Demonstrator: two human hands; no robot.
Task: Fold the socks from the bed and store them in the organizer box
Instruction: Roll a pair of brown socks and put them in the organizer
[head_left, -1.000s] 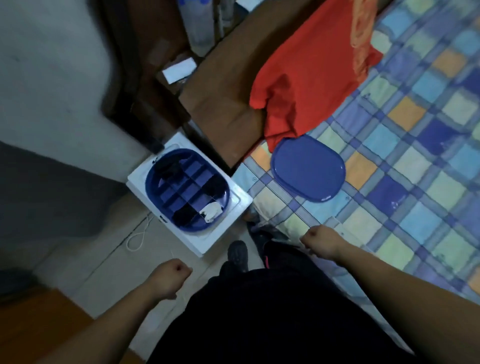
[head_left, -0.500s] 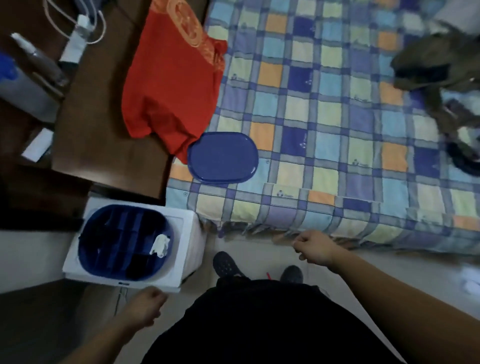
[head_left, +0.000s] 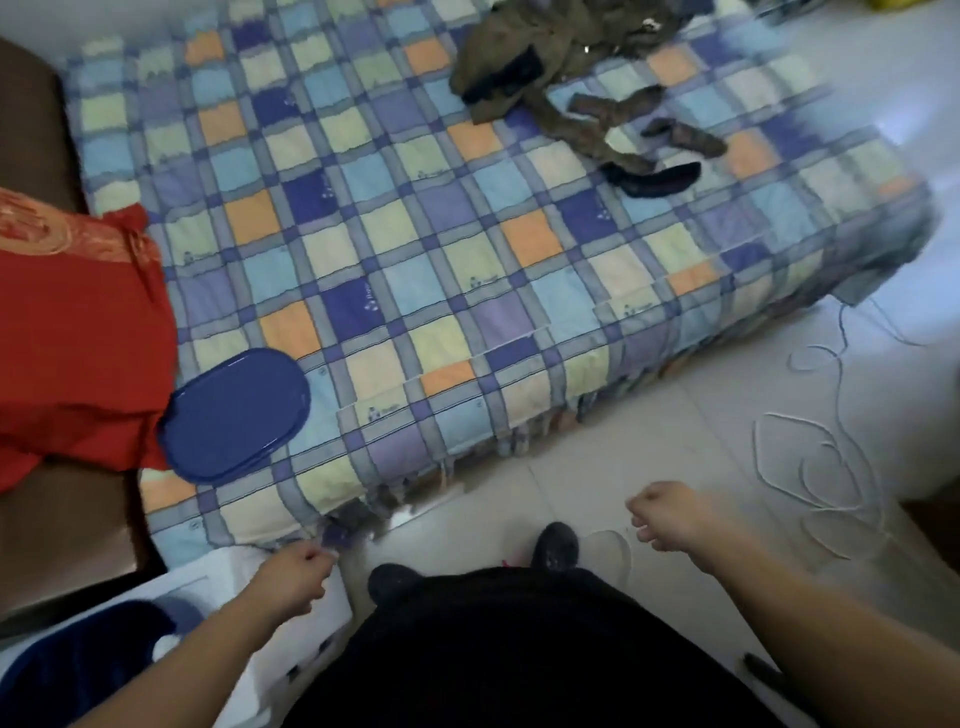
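Socks (head_left: 649, 145), brown + black, lie loose on far R part of checked bedspread (head_left: 415, 249), just beside olive garment heap (head_left: 545, 47); well apart from both hands. Organizer box (head_left: 78, 660), dark blue, at bottom L on white stand (head_left: 291, 670), mostly cut off by frame edge. Blue lid (head_left: 234, 415) on near L bed corner, touching red cloth (head_left: 72, 338). L hand (head_left: 293, 577) fisted, holds nothing, over stand edge. R hand (head_left: 675, 519) fisted, holds nothing, over tiled floor. White cord (head_left: 810, 467) coiled on floor at R.

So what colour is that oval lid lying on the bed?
Dark blue lid, clearest in the head view.
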